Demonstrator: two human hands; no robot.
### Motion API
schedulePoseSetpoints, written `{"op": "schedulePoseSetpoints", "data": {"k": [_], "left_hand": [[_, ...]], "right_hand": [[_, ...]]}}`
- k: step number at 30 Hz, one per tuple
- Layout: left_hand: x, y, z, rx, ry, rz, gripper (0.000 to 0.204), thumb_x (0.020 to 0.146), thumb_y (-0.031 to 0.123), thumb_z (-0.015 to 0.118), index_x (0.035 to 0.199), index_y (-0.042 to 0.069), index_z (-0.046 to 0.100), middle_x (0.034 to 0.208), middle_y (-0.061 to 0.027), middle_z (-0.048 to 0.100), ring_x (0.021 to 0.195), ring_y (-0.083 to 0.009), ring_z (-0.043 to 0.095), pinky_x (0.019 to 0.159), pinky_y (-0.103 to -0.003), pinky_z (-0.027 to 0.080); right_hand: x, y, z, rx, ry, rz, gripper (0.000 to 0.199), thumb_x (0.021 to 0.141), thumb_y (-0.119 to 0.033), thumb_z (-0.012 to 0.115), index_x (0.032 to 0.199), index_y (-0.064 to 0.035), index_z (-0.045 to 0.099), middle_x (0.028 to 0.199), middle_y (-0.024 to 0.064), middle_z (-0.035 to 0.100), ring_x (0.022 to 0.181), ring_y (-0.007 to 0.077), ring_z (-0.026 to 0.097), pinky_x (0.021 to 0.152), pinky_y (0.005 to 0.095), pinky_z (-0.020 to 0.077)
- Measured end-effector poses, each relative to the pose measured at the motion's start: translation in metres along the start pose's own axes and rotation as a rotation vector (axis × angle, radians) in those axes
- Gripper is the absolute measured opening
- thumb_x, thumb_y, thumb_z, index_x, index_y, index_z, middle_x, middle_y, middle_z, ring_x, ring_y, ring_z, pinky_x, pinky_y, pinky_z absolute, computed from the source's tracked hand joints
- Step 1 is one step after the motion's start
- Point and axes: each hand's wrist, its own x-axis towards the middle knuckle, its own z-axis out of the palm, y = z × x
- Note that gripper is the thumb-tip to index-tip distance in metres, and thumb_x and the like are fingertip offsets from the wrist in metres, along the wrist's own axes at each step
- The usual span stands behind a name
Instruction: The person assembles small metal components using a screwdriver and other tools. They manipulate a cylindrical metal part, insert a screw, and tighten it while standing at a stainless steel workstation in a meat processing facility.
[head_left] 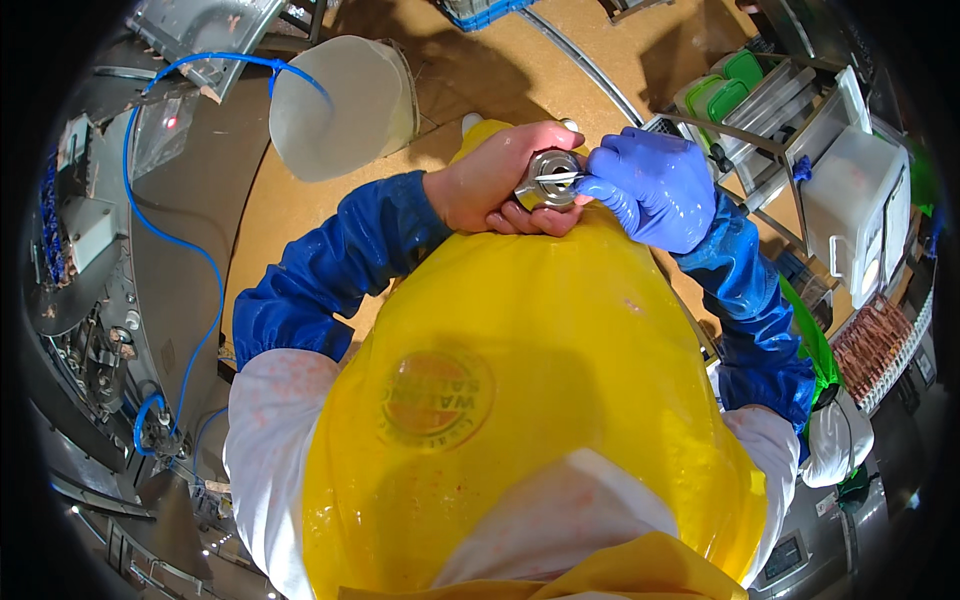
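My bare left hand (475, 188) is wrapped round a short, round metal fitting (535, 192) with a ringed, hollow face turned up toward me. In my gloved right hand (655, 192), the thumb and fingers pinch a thin, whitish, narrow piece (556, 179). It lies across the open face of the fitting; whether it is a blade or a strip I cannot tell. Both hands are close together in front of the yellow apron (520, 340), the blue glove touching or nearly touching the fitting's right side.
A whitish round tub (340, 115) stands ahead on the left, with a blue hose (215, 262) curling past it. Steel machinery (170, 300) fills the left. On the right, a rack bears a white bin (855, 205) and green-lidded boxes (722, 98); reddish-brown meat pieces (868, 350) lie nearby.
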Motion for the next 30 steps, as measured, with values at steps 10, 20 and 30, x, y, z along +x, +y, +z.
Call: {"op": "schedulePoseSetpoints", "data": {"k": [10, 20, 30], "left_hand": [[0.005, -0.017, -0.013, -0.351, 0.144, 0.681, 0.047, 0.112, 0.048, 0.036, 0.133, 0.013, 0.059, 0.107, -0.0152, 0.066, 0.074, -0.0178, 0.056, 0.057, -0.028, 0.041], [0.030, 0.007, -0.013, -0.016, 0.532, 1.159, 0.029, 0.111, 0.030, 0.037, 0.117, 0.009, 0.056, 0.101, -0.0088, 0.059, 0.084, -0.0176, 0.057, 0.075, -0.033, 0.048], [0.057, 0.010, -0.042, 0.988, 0.791, 1.719, 0.021, 0.108, 0.017, 0.039, 0.105, 0.003, 0.054, 0.097, -0.0126, 0.058, 0.080, -0.0177, 0.053, 0.072, -0.033, 0.048]], "right_hand": [[-0.004, -0.009, 0.023, 0.311, 0.320, 0.564, 0.022, 0.106, -0.029, 0.065, 0.104, -0.0077, 0.071, 0.080, 0.0206, 0.067, 0.073, 0.0429, 0.067, 0.063, 0.0469, 0.0536], [0.019, -0.034, 0.024, 0.107, 0.187, 0.611, 0.028, 0.105, -0.036, 0.063, 0.095, -0.0107, 0.065, 0.080, 0.0170, 0.068, 0.072, 0.0421, 0.068, 0.061, 0.0502, 0.0528], [0.031, -0.040, 0.042, 0.087, 0.287, 0.602, 0.027, 0.105, -0.035, 0.062, 0.092, -0.0115, 0.063, 0.080, 0.0153, 0.069, 0.071, 0.0405, 0.068, 0.059, 0.0481, 0.0537]]}}
